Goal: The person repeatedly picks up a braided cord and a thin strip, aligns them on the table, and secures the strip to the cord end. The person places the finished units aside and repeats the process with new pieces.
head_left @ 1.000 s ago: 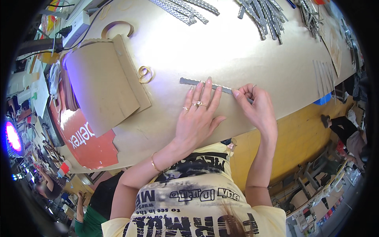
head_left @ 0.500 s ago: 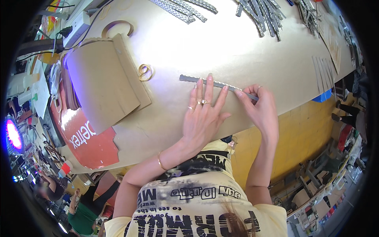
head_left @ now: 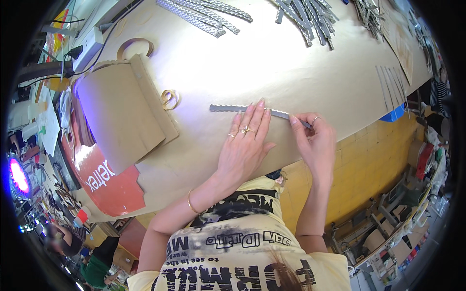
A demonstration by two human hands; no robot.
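Note:
A narrow grey strip [head_left: 221,108] with a pale wavy, braided-looking edge lies on the brown-covered table in front of me. My left hand [head_left: 242,148] rests flat across its middle, fingers stretched out and close together, pressing it down. At the strip's right end my right hand [head_left: 316,143] pinches it between thumb and fingers. The tip of that end is partly covered by the right fingers. The strip's left end sticks out past my left fingertips.
Left of my hands sit folded brown sheets [head_left: 116,106], a small yellow tape coil [head_left: 169,99] and a red sheet [head_left: 116,194]. Braided silver strips [head_left: 204,22], a heap of grey strips [head_left: 310,22] and thin strips [head_left: 391,85] lie farther off. Other people are at lower left.
My view has shifted a little. The strip lies more level at its left end, and my left fingers are closer together. My right hand keeps its pinch on the right end.

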